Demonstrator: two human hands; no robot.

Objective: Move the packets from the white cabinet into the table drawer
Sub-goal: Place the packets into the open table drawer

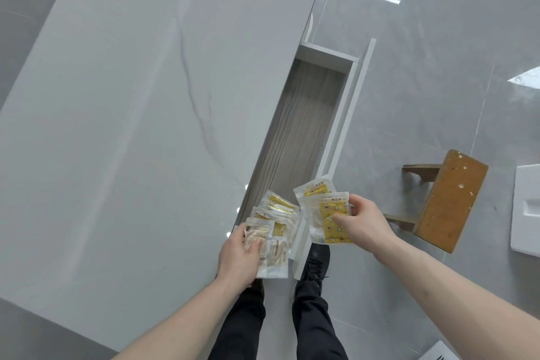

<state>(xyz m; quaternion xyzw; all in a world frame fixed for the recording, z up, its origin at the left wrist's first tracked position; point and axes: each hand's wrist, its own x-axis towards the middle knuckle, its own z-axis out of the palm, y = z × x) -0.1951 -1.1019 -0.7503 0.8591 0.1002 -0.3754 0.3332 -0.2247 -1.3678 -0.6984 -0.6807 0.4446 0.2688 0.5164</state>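
While left hand [238,254] pinches packets [264,238], right hand [363,221] grips more.

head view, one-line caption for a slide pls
Both hands hold packets over the open table drawer: left hand at the near end, right hand beside it.

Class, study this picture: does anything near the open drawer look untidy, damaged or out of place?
Nothing looks damaged or spilled. The clear-and-yellow packets in the white table drawer lie in a loose, overlapping heap at its near end. Each hand, left hand and right hand, holds more packets.
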